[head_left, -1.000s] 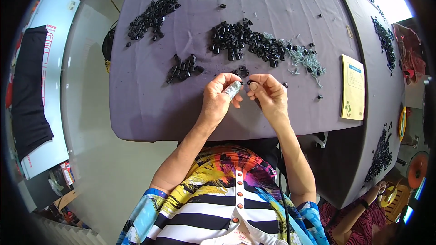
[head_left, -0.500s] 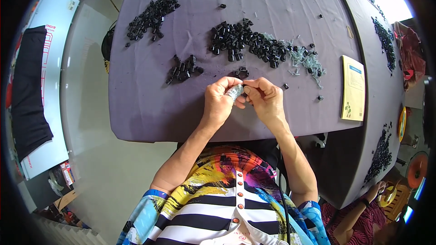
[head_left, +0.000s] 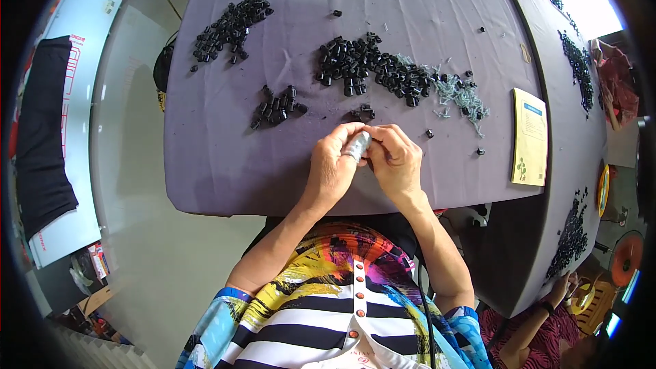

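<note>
My left hand [head_left: 330, 164] and my right hand [head_left: 398, 158] meet fingertip to fingertip above the near side of the table. Both are closed in a pinch, and the fingers hide whatever is between them. A silvery-grey wrap [head_left: 357, 145] covers the left thumb. Just beyond the fingertips lie a few small black plastic caps [head_left: 365, 112]. Farther back is a large heap of black caps [head_left: 348, 58], which runs right into a pile of thin clear pins [head_left: 461, 96]. A smaller group of black caps [head_left: 277, 106] sits to the left of my hands.
Another heap of caps [head_left: 232, 26] lies far left on the grey cloth-covered table [head_left: 232, 157]. At the right edge is a yellow booklet [head_left: 529, 138]. A second table holds more cap piles [head_left: 570, 236]. Beside it, another person's arm [head_left: 533, 331] shows at lower right.
My hands have turned slightly and drawn closer together. A black bit that showed between the fingertips is now hidden. The heaps look unchanged.
</note>
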Demonstrator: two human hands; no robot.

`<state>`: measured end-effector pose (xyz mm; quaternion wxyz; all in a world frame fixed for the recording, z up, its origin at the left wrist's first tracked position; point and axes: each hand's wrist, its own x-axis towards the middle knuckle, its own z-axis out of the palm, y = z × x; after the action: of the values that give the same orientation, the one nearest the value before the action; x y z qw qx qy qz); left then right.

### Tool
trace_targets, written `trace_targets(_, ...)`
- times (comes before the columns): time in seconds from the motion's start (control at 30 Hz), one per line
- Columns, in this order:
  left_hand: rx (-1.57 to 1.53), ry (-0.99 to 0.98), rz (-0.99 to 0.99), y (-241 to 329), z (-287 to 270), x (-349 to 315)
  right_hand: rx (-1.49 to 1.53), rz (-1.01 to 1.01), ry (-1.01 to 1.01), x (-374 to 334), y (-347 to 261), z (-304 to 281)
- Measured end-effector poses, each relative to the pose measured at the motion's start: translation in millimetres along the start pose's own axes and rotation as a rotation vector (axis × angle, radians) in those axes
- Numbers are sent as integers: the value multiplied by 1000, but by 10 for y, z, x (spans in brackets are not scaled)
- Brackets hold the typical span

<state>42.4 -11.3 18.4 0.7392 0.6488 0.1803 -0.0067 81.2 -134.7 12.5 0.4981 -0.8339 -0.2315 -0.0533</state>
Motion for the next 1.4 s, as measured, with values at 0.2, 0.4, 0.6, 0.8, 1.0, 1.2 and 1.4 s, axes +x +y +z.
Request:
trace_targets(0.2, 517, -6, 224, 84, -27, -82, -87, -118, -45, -33, -59, -32)
trace_targets(0.4, 274, 4, 62, 15, -79, -8, -148, -168, -104, -56, 5, 1)
trace_targets(0.6, 196, -11, -4, 4, -104, 32, -122, -111, -29, -69, 42, 17)
trace_targets(0.8, 177, -34, -50, 18, -106, 13, -95, -101, -61, -63, 88, 13)
trace_targets(1.0, 191, -57, -10, -10, -123, 9, -90, -103, -70, -48, 69, 22)
trace_targets(1.2, 321, -63, 70, -27, -130, 26, -111, -97, -135, -18, 90, -4)
trace_targets(1.4, 333, -97, 33, -22, -146, 62, -165, -96, -130, 2, 77, 11)
